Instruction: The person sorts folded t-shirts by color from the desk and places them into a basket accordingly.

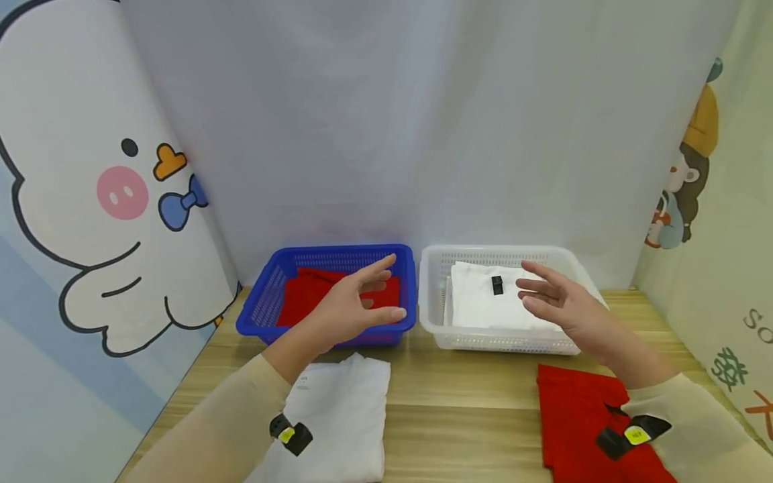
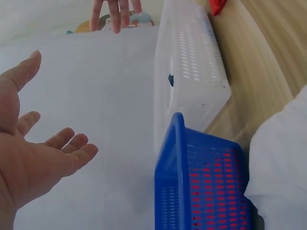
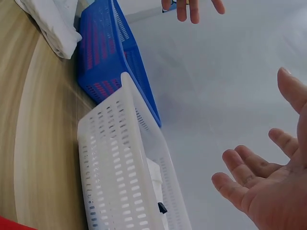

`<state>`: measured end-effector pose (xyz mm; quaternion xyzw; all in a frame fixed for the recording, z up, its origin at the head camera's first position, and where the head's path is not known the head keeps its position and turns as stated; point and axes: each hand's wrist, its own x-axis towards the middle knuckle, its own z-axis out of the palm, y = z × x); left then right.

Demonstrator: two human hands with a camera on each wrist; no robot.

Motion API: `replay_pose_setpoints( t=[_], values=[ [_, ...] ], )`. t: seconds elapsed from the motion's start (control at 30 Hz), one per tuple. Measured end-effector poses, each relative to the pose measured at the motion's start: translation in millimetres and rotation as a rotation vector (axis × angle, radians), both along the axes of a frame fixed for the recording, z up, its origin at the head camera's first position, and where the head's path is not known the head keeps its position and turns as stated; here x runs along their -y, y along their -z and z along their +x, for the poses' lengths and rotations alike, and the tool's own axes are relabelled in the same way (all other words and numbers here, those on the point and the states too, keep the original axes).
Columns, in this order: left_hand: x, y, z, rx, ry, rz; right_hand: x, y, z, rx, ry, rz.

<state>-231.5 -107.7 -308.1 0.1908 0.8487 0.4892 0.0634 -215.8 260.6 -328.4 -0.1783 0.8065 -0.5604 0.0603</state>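
Observation:
My left hand hovers over the front right of a blue basket, fingers loosely extended and nothing in them. Folded red cloth lies inside that basket. To the right, my right hand hangs over a white basket, its fingers also spread loosely and holding nothing. Folded white cloth with a small black piece on top fills the white basket. Both wrist views show the palms facing inward, away from the baskets' rims.
A folded white shirt lies on the wooden table below the left hand. Folded red cloth lies at the right, partly under the right forearm. Behind the baskets hangs a pale curtain, with printed cartoon panels on both sides.

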Motion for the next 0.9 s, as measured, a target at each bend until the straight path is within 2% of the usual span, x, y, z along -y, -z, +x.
replay_pose_setpoints(
  t=[0.23, 0.4, 0.57, 0.77, 0.9],
  values=[
    [43.2, 21.4, 20.7, -0.006, 0.006, 0.005, 29.0, 14.0, 10.1, 0.020, -0.045, 0.005],
    [68.8, 32.1, 30.3, -0.014, -0.023, 0.000, 50.6, 27.2, 15.7, 0.087, -0.066, -0.002],
    [91.4, 46.3, 41.8, 0.027, -0.042, 0.020, 74.6, 39.8, 19.0, 0.149, -0.104, -0.014],
    [125.7, 70.6, 56.2, 0.102, -0.113, -0.031, 106.7, 54.1, 25.4, 0.148, -0.166, -0.012],
    [143.6, 83.9, 58.3, 0.145, -0.188, -0.112, 126.4, 64.9, 28.9, 0.169, -0.192, -0.046]
  ],
)
